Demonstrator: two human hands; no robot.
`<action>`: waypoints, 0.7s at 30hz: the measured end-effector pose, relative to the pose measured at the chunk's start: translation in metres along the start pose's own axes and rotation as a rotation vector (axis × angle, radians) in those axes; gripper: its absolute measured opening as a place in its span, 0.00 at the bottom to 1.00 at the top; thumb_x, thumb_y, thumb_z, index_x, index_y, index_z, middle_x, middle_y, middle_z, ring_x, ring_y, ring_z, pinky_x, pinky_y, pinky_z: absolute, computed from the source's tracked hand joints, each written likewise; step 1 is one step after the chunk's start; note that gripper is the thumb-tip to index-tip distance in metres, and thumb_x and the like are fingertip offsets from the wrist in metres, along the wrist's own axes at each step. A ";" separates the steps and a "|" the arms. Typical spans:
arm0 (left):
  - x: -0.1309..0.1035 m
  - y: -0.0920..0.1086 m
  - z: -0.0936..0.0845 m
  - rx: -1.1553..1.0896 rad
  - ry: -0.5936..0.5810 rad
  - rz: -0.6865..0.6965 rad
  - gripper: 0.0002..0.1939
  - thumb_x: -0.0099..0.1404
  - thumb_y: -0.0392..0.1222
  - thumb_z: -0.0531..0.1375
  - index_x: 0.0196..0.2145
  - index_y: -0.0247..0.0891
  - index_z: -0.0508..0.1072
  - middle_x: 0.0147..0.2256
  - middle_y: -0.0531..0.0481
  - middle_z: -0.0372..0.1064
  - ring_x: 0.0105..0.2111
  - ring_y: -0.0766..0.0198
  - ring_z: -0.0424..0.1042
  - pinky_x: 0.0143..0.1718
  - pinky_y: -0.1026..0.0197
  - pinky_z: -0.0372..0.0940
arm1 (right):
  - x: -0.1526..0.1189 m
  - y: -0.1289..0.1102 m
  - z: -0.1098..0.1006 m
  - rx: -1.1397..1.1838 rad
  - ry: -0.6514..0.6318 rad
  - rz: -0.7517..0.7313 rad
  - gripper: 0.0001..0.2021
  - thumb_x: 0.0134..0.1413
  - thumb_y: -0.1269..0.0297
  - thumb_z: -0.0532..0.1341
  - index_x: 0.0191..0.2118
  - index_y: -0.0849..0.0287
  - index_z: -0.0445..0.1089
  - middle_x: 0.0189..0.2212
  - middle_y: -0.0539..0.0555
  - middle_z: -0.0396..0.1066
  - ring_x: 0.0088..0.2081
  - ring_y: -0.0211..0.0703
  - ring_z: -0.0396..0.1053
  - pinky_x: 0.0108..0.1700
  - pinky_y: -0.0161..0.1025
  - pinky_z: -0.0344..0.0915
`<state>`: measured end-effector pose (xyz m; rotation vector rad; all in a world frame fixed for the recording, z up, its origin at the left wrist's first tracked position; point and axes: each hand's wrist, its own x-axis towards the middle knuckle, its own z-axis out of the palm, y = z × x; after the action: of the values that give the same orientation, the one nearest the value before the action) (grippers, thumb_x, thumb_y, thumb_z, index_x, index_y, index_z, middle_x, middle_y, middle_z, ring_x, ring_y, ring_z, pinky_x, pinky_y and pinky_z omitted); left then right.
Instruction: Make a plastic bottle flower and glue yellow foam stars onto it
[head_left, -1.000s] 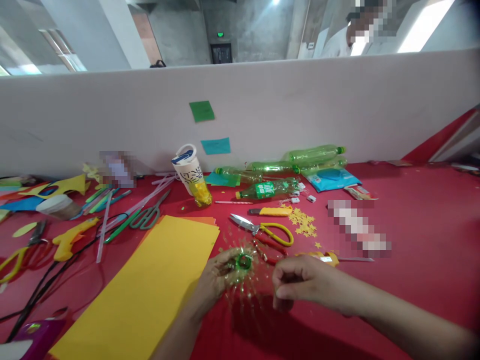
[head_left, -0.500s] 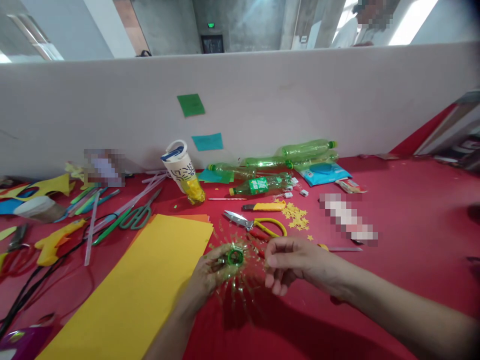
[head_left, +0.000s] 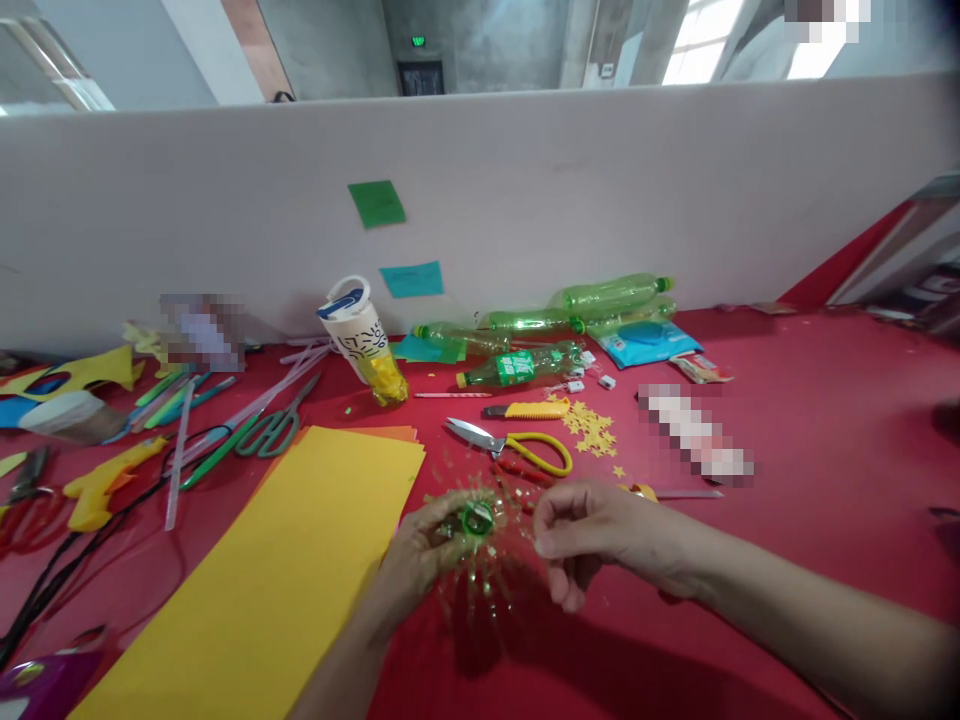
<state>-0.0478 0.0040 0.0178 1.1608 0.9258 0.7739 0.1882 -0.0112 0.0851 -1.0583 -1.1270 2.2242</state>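
Your left hand is grasping the green bottle piece by its ring, the cut strips fanning out above the red table. Your right hand is hovering just beside them, fingers curling; I cannot tell whether they are pinching a strip. Holding the ring steady and working strips singly should be helping most. Your left forearm is overlapping the yellow paper's edge; more room is lying rightward. Just beyond, the scissors are pointing left; farther, bottles are lying before the white partition.
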 end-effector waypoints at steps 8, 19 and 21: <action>0.000 -0.003 -0.001 0.023 0.025 -0.019 0.19 0.54 0.41 0.65 0.45 0.42 0.74 0.43 0.48 0.75 0.43 0.57 0.72 0.46 0.59 0.64 | 0.000 -0.005 0.001 0.028 0.011 -0.005 0.04 0.49 0.70 0.62 0.29 0.62 0.66 0.22 0.52 0.75 0.21 0.36 0.72 0.28 0.34 0.67; -0.001 0.000 -0.005 0.051 0.039 0.009 0.18 0.54 0.40 0.66 0.44 0.44 0.74 0.42 0.50 0.75 0.42 0.58 0.73 0.44 0.62 0.65 | 0.005 -0.002 0.001 0.033 -0.013 -0.094 0.09 0.46 0.74 0.61 0.33 0.58 0.61 0.20 0.47 0.73 0.19 0.35 0.70 0.24 0.32 0.64; -0.001 0.000 -0.004 0.066 0.045 0.010 0.19 0.54 0.40 0.65 0.45 0.45 0.74 0.43 0.50 0.75 0.42 0.58 0.72 0.44 0.62 0.65 | 0.005 -0.001 0.004 -0.006 0.061 -0.138 0.08 0.45 0.76 0.59 0.32 0.58 0.61 0.16 0.43 0.69 0.17 0.32 0.65 0.22 0.29 0.60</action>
<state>-0.0518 0.0050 0.0177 1.2106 0.9900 0.7853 0.1819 -0.0089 0.0855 -1.0122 -1.1452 2.0692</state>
